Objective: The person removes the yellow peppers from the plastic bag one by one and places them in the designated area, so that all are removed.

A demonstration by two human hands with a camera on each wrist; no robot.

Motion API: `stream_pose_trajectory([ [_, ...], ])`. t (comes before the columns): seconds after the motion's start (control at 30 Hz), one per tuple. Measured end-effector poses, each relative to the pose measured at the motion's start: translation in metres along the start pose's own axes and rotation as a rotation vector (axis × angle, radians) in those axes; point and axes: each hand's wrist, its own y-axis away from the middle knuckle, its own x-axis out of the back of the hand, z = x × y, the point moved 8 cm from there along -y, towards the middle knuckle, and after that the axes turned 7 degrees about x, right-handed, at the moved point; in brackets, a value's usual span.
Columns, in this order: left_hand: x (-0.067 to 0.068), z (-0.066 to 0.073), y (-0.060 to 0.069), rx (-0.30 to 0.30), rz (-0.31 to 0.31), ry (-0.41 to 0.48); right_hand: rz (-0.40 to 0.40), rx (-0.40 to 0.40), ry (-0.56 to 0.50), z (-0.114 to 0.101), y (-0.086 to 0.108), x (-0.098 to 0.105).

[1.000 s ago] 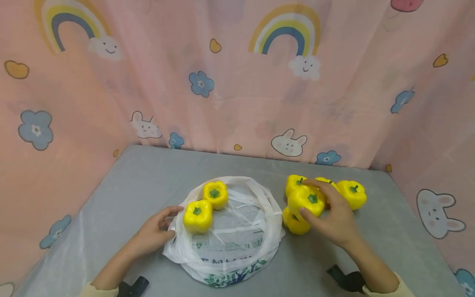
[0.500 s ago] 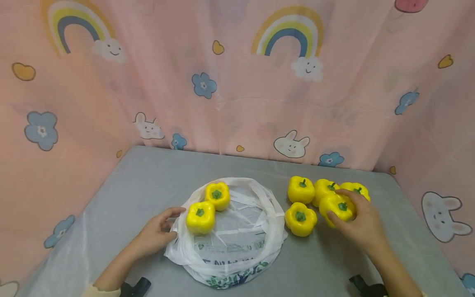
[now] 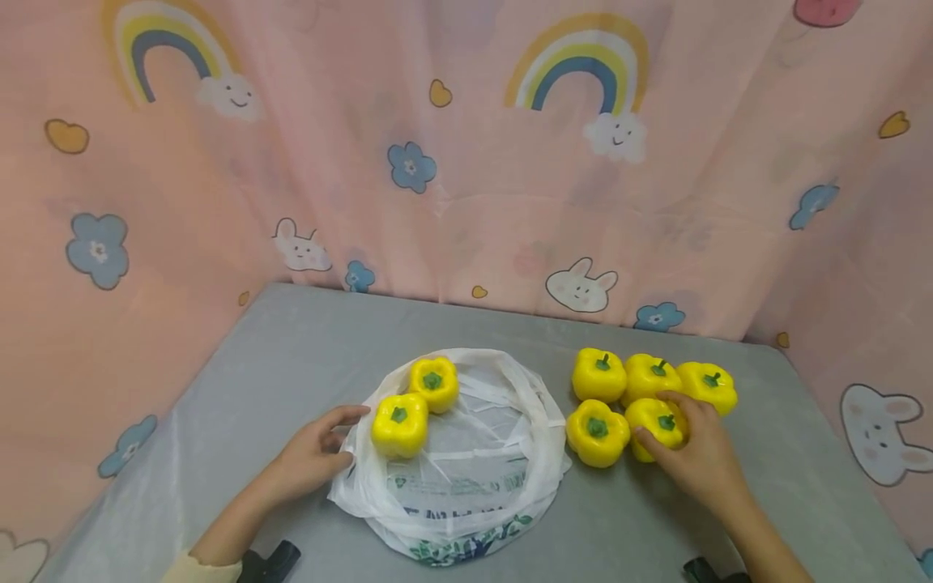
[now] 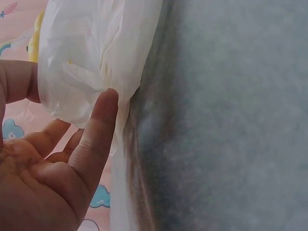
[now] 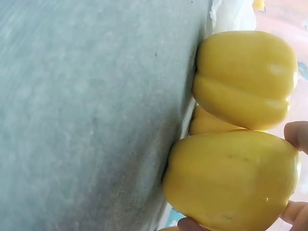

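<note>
In the head view my right hand (image 3: 698, 448) grips a yellow bell pepper (image 3: 645, 423), fingers and thumb round its sides. The right wrist view shows this pepper (image 5: 231, 180) with its base on the table and fingertips against it. Another yellow bell pepper (image 3: 598, 433) stands just left of it. My left hand (image 3: 309, 456) holds the left rim of a white plastic bag (image 3: 545, 449). In the left wrist view the bag's fold (image 4: 72, 53) lies between thumb and forefinger. Two yellow peppers (image 3: 399, 427) sit inside the bag's open mouth, at its left.
Behind the gripped pepper stands a row of three yellow peppers (image 3: 652, 379). A grey cloth covers the table (image 3: 350, 332). A pink patterned curtain (image 3: 481, 219) closes off the back and sides. Black wrist mounts (image 3: 273, 561) show at the bottom.
My right hand has carried the pepper rightward from above the others and lowered it onto the table, right of the front pepper. My left hand stays at the bag's rim. The view shifts slightly.
</note>
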Motion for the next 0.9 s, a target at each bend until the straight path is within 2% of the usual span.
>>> stream_pose_trajectory([
  [0.17, 0.0, 0.001, 0.0, -0.009, -0.006, -0.007, 0.009, -0.016, 0.03, -0.002, 0.002, 0.0],
  [0.37, 0.0, 0.001, -0.001, -0.018, -0.015, -0.009, -0.012, -0.052, 0.121, -0.008, 0.003, 0.004],
  [0.5, -0.001, 0.001, -0.001, -0.02, -0.018, -0.009, 0.032, -0.021, 0.173, -0.022, 0.0, 0.014],
  [0.6, -0.002, 0.001, -0.001, -0.02, -0.025, -0.004, 0.081, 0.033, 0.2, -0.045, -0.005, 0.025],
  [0.67, -0.002, 0.001, -0.001, -0.024, -0.03, -0.002, 0.106, 0.084, 0.182, -0.066, -0.009, 0.029],
  [0.77, -0.002, 0.002, -0.001, -0.046, -0.038, 0.004, 0.122, 0.192, 0.067, -0.103, -0.017, 0.026],
  [0.9, -0.003, 0.005, -0.001, -0.091, -0.056, 0.023, 0.103, 0.352, -0.138, -0.15, -0.026, 0.004],
])
